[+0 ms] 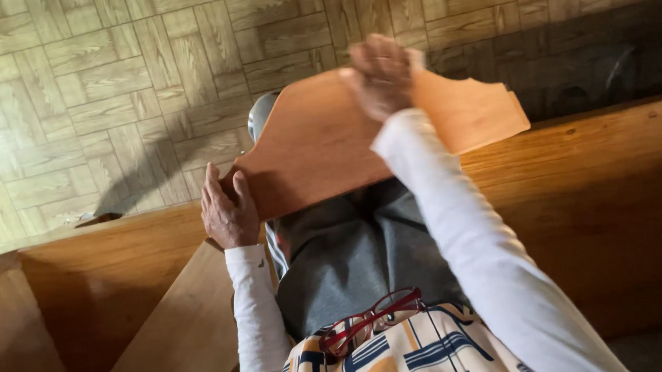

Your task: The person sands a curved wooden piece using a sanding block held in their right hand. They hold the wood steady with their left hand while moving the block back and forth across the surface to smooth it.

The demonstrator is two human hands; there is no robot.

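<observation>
The left hand is held low and close to the body, fingers extended forward and pressed flat, the wrist bent above a white sleeve. The right arm is stretched far forward in a white sleeve, and the right hand is laid palm-down with fingers curled.

Board on lap, glasses nearer the body.

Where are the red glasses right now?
In the head view, the red glasses hang low at centre on the person's patterned top, between the two white sleeves, below the wooden board.
</observation>
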